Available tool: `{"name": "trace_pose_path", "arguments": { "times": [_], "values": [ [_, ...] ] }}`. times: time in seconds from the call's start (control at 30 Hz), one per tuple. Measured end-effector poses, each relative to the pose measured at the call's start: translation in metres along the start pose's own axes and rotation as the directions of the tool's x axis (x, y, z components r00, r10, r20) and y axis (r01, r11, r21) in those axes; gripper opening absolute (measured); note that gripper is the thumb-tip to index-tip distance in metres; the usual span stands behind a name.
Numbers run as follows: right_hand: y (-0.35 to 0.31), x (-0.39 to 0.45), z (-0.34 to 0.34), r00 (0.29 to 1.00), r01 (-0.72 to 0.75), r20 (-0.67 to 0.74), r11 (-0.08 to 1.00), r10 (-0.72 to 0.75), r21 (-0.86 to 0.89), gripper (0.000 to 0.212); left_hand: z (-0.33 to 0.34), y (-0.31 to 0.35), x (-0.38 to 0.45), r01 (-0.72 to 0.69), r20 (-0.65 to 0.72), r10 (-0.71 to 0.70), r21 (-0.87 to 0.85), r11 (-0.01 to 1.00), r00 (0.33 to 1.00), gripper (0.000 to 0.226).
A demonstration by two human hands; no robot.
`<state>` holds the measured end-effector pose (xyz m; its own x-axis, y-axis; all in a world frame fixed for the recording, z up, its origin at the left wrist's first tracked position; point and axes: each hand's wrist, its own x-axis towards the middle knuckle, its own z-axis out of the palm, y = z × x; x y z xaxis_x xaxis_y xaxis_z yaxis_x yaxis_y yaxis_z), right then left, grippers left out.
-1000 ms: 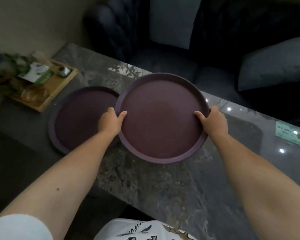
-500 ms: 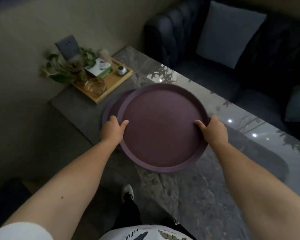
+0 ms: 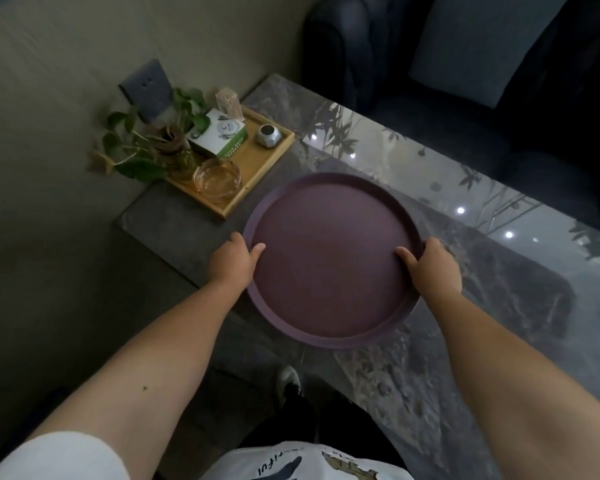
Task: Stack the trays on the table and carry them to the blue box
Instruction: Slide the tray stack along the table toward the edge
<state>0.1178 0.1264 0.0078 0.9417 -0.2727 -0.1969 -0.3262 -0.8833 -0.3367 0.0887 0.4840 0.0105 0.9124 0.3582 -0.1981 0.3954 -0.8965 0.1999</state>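
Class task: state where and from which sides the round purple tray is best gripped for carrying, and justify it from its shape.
Grip the raised rim of the purple tray at opposite sides, as the left hand and right hand do: thumbs over the lip, fingers beneath. It is wide, flat and handleless, so a balanced two-sided hold probably keeps it level.

white printed t-shirt (image 3: 302, 462), bare forearms, black trousers (image 3: 312, 420), pale shoe (image 3: 289, 378)
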Motion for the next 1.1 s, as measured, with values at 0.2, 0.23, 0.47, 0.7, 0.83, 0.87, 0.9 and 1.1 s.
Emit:
{"name": "trace_pose_path", "arguments": {
  "times": [0.2,0.23,0.47,0.7,0.83,0.87,0.9,1.1],
  "values": [
    [-0.004,0.012,0.014,1.0,-0.007,-0.003,0.999,0.007,-0.033,0.055,0.015,-0.001,0.014,-0.013,0.024,0.013,0.032,0.999,1.0,0.045],
    [-0.004,0.013,0.015,1.0,-0.006,-0.005,0.999,0.006,-0.038,0.055,0.017,-0.001,0.016,-0.015,0.028,0.014,0.029,0.999,1.0,0.044],
    [-0.005,0.018,0.022,1.0,-0.016,-0.006,0.998,0.016,-0.069,0.059,0.018,0.001,0.022,-0.039,0.014,0.038,0.066,0.997,0.999,0.043],
    [-0.004,0.018,0.023,1.0,-0.011,-0.01,0.998,0.011,-0.054,0.06,0.02,0.002,0.022,-0.007,0.013,0.007,0.048,0.999,1.0,0.043],
    [-0.003,0.018,0.024,1.0,-0.02,-0.006,0.999,0.019,-0.045,0.062,0.021,0.004,0.022,0.001,0.006,-0.001,0.057,0.998,1.0,0.044],
    [-0.003,0.018,0.025,1.0,-0.023,-0.003,0.999,0.023,-0.045,0.062,0.021,0.004,0.021,0.003,0.003,-0.003,0.064,0.998,1.0,0.044],
    [-0.003,0.018,0.025,1.0,-0.026,0.001,0.999,0.026,-0.045,0.063,0.021,0.004,0.021,0.006,0.0,-0.006,0.067,0.998,1.0,0.044],
    [-0.001,0.019,0.028,1.0,-0.029,0.009,0.999,0.029,-0.034,0.065,0.025,0.004,0.023,0.034,-0.006,-0.033,0.01,0.999,0.999,0.046]
  ]
}}
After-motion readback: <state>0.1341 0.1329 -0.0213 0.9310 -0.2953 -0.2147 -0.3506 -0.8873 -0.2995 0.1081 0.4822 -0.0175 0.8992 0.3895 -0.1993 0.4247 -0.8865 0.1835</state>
